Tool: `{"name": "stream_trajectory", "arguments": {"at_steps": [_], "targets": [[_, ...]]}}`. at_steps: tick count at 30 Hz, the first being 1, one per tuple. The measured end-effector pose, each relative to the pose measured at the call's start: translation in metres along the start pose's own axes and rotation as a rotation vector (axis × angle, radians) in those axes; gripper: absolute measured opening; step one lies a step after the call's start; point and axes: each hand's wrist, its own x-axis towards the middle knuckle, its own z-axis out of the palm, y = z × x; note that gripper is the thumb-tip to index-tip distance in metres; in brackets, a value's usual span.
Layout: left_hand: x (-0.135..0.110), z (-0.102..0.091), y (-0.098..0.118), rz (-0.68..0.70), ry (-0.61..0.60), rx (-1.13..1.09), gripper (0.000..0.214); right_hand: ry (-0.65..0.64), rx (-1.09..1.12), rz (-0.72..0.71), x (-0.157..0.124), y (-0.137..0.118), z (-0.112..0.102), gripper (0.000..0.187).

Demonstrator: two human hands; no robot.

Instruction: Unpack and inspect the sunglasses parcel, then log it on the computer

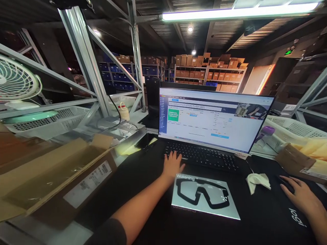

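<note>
My left hand (172,165) lies with its fingers apart over the left end of a black keyboard (204,156). At the right, my right hand (301,194) is around a dark computer mouse (287,184), thumb on one side and fingers on the other. Between my forearms lies a flat white box (204,195) printed with "Wakening" and a black goggle-like outline. Behind the keyboard stands a lit monitor (199,119) showing a web page with a small camera picture at its upper right. A crumpled pale cloth or tissue (258,182) lies between the box and the mouse.
An open cardboard box (89,180) with a label stands at the left. Near it lie a dark phone (143,140) and yellow paper (127,149). White baskets (293,124), a purple-headed object (268,130) and a fan (17,81) flank the desk. Shelves of cartons (191,73) stand behind.
</note>
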Motion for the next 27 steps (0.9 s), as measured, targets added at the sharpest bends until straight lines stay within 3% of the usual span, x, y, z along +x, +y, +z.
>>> {"name": "stream_trajectory", "arguments": {"at_steps": [3,6,13,15,17,20,23,27], "targets": [[-0.001,0.001,0.000,0.006,0.006,-0.005,0.057,-0.076,0.059,0.065,0.001,0.011,0.009,0.047],[-0.001,0.001,0.001,0.009,0.024,-0.022,0.055,-0.067,0.112,0.094,0.005,0.007,0.006,0.052],[0.003,-0.009,-0.013,0.106,0.072,-0.129,0.038,0.050,-0.012,0.161,0.013,-0.050,-0.044,0.062],[0.005,-0.012,-0.020,0.141,0.083,-0.172,0.034,0.145,-0.095,0.122,0.020,-0.085,-0.065,0.062],[0.008,-0.012,-0.025,0.156,0.097,-0.214,0.032,0.198,-0.110,0.039,0.031,-0.135,-0.085,0.055],[0.013,-0.010,-0.026,0.169,0.120,-0.270,0.030,0.105,0.091,-0.155,0.047,-0.234,-0.097,0.041],[0.015,-0.007,-0.023,0.165,0.141,-0.300,0.029,-0.267,0.282,-0.405,0.057,-0.331,-0.082,0.035],[0.016,-0.005,-0.023,0.120,0.177,-0.290,0.030,-0.314,0.302,-0.488,0.068,-0.413,-0.048,0.040]]}}
